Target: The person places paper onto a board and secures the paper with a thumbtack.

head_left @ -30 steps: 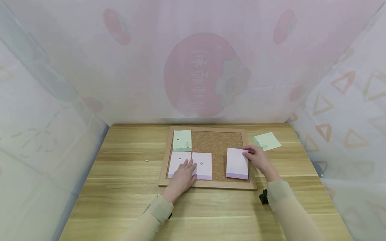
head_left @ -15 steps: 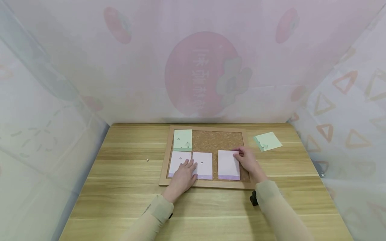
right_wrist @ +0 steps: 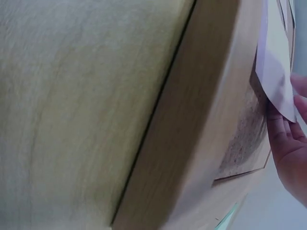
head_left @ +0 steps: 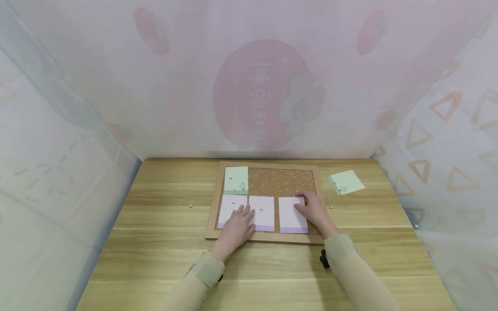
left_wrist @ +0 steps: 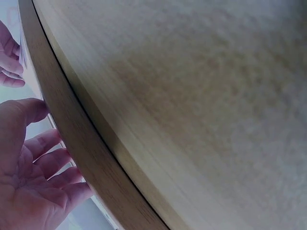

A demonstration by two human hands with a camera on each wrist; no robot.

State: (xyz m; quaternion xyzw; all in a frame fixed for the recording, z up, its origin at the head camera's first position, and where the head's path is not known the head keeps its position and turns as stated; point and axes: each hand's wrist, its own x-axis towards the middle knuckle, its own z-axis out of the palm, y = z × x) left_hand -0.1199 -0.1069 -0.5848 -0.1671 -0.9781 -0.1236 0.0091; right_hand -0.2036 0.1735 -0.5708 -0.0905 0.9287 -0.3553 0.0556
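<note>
My right hand [head_left: 314, 211] pinches the upper right edge of a white note sheet [head_left: 289, 214] with a purple bottom strip, over the lower right of the cork board [head_left: 280, 176]. In the right wrist view that sheet [right_wrist: 274, 62] is bent, its edge between thumb and fingers. My left hand [head_left: 234, 226] rests with extended fingers on two more such sheets, the left sheet [head_left: 227, 214] and the middle sheet [head_left: 265, 218]. Each of these has a small round pin near its top. Above them is a green sheet [head_left: 235, 178], also with a pin.
Another green sheet [head_left: 346, 182] lies on the wooden table [head_left: 163, 259], right of the board. One loose pin [head_left: 190, 206] lies left of the board, another pin [head_left: 331, 207] right of it. Printed curtains [head_left: 175, 108] stand behind and at both sides.
My right hand has brought the white-and-purple sheet leftward and slightly down, close to the middle sheet. The left hand has stayed in place. The loose pin at right has come into sight.
</note>
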